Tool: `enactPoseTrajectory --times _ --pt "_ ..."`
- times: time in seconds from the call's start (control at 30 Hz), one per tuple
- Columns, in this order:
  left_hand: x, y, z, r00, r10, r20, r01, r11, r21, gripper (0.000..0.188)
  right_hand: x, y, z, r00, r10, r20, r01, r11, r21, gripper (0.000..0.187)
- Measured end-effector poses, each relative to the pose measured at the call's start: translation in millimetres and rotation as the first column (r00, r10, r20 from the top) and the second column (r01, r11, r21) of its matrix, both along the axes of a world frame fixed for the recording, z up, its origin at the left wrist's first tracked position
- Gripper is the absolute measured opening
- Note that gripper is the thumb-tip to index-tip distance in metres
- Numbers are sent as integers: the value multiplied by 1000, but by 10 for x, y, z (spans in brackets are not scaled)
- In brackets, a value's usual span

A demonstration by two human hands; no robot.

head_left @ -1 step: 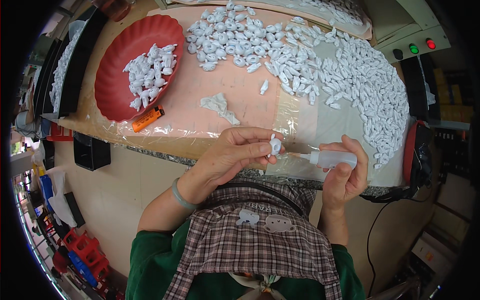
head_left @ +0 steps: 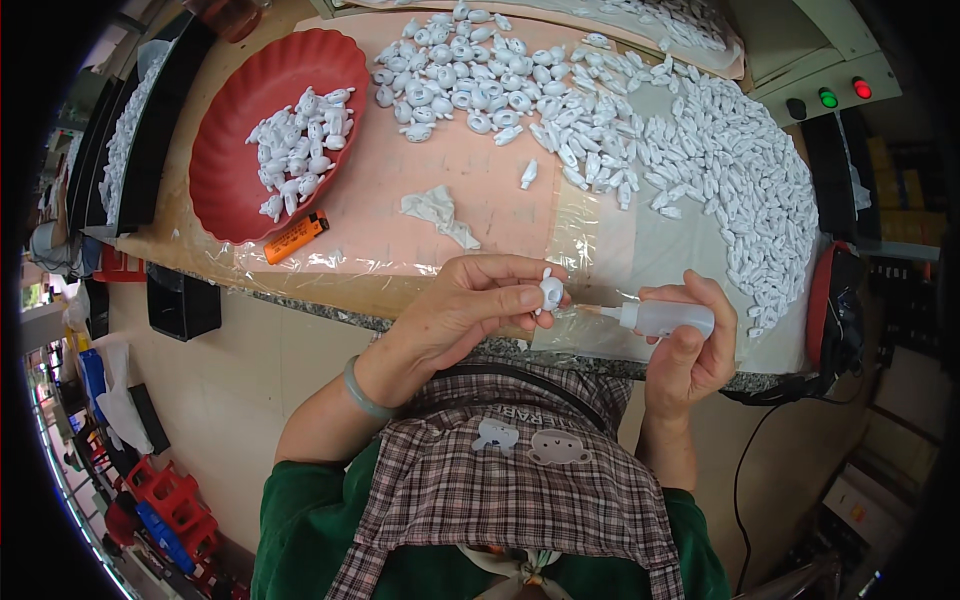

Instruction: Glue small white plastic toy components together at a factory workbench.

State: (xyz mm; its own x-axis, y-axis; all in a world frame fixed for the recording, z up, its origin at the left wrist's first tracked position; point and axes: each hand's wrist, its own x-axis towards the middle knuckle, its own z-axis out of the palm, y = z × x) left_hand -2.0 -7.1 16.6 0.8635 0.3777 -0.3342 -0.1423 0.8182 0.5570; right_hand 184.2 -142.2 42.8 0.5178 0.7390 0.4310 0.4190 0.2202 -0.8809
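White figurine [head_left: 551, 290], pinched at tip of left hand [head_left: 462, 306]

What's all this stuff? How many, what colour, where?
Table: one, partly pink-covered, upper half
Small piece: one, white, picture centre
Squeeze bottle: one, cloudy, right of it
Scalloped bowl: one, red, upper left
Bowl's pieces: many, white, inside
Loose pieces: many, white, top and right
Crumpled scrap: one, white, mid-table
Small block: one, orange, below bowl
Buttons: three; black, green, red; upper right
Stools: count unclear, red, lower left
Apron: one, brown plaid, worn
Left hand: one, holding small piece
Right hand: one, holding squeeze bottle
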Motion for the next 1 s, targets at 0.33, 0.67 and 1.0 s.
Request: enactPoseTrajectory --times 0.33,0.67,1.0 --pt "0 11 -21 999 -31 9 31 1000 -2 33 -6 13 14 999 12 45 -12 1000 -10 51" --pt "9 19 -26 1000 -30 -10 30 1000 -11 33 18 4 -3 998 14 66 -14 1000 4 50" --pt "15 16 -37 1000 -30 -4 30 1000 -6 33 29 15 -19 998 30 59 -30 1000 -7 50"
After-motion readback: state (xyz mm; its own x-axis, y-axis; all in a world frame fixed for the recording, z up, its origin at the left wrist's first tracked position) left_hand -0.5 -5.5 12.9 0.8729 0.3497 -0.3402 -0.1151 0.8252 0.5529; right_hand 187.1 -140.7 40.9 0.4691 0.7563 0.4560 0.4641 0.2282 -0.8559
